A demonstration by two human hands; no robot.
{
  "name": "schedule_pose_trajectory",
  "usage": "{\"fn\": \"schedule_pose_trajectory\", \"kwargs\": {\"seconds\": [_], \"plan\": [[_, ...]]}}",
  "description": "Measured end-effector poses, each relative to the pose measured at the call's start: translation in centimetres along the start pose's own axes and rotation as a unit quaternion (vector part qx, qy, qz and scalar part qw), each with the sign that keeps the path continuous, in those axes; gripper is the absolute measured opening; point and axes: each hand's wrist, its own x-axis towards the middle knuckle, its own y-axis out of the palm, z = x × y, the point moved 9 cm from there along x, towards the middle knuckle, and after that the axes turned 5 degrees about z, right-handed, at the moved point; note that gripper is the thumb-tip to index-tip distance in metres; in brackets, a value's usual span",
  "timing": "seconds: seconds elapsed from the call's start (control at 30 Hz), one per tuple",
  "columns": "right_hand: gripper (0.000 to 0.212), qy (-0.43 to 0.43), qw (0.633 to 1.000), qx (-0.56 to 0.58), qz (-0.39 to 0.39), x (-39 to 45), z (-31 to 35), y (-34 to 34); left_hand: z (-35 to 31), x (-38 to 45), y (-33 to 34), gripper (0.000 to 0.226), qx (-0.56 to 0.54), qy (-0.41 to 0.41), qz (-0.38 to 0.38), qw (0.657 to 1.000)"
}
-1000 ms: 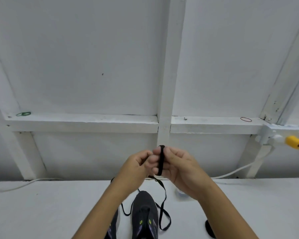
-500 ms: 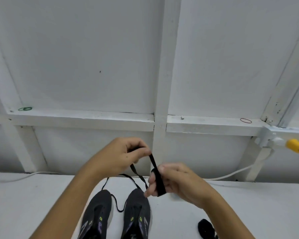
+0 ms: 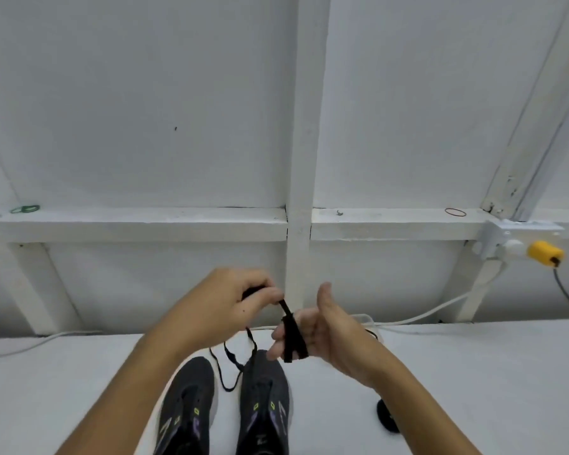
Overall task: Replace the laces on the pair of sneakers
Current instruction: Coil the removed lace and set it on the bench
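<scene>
Since half a second ago, the right hand (image 3: pixel 322 336) is opening out: its thumb, which was pressing down on the black lace (image 3: pixel 294 339), is now lifting straight up, and the palm is turning toward the left hand (image 3: pixel 230 307), while the coil of lace wound around the fingers (image 3: pixel 276 348) is sitting lower and looking thicker. The left hand is staying at about the same height, still raised above the desk (image 3: pixel 79 389) in front of the white wall (image 3: pixel 145 126). Its fingers are curling in and pinching the lace between thumb and forefinger, with the back of the hand facing the camera. The right hand's fingers are reaching out nearly straight to the left, wrapped by several turns of the flat lace, and a short taut stretch is running from that coil up to the left hand's pinch. Below the hands the rest of the lace is hanging down in loose loops toward the right sneaker (image 3: pixel 265 405), which is lying on the desk just beside the left sneaker (image 3: pixel 188 408), toes pointing away from the person. Both sneakers are lying directly under the hands, near the bottom edge of view.
</scene>
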Motion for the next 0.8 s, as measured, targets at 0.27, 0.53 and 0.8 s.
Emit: {"fn": "schedule_pose_trajectory", "kwargs": {"seconds": [0.27,0.53,0.8], "plan": [[0.122,-0.14,0.971,0.192,-0.038,0.2,3.8,-0.7,1.4,-2.7,8.1,0.026,-0.119,-0.038,0.064,0.99],[0.123,0.009,0.998,0.046,0.046,0.3,-1.8,3.4,0.2,-1.2,-0.1,0.022,-0.001,0.006,0.041,0.999],[0.12,-0.148,0.968,0.199,-0.034,0.1,2.8,-0.5,2.6,-2.6,8.7,0.031,-0.151,-0.077,0.106,0.98]]}}
